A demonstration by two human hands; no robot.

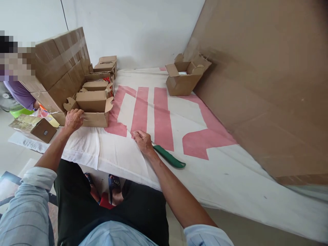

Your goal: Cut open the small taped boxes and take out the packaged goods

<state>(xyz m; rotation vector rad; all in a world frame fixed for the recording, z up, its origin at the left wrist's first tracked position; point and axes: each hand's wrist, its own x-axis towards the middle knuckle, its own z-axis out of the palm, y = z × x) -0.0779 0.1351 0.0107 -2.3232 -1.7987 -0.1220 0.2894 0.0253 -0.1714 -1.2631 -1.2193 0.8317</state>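
My left hand (pixel 74 119) has its fingers curled over the near left corner of an open, upright cardboard box (pixel 96 119). The box's flaps stand up, and its inside looks bare where it shows. My right hand (pixel 142 140) is closed in a pinch, low over the white cloth with pink-red printed shapes (pixel 164 119). Whatever its fingertips hold, if anything, cannot be made out. Beside the right wrist lies a green-handled tool (pixel 169 157), a bit of metal showing at its hand end; the rest is hidden by the hand.
More small boxes (pixel 98 85) stand in a row behind. Stacked taped cartons (pixel 64 61) rise at the left, with a box (pixel 33 128) in front. Another open box (pixel 181 82) sits tilted against a huge carton (pixel 269 85). A person's purple sleeve (pixel 20 95) shows far left.
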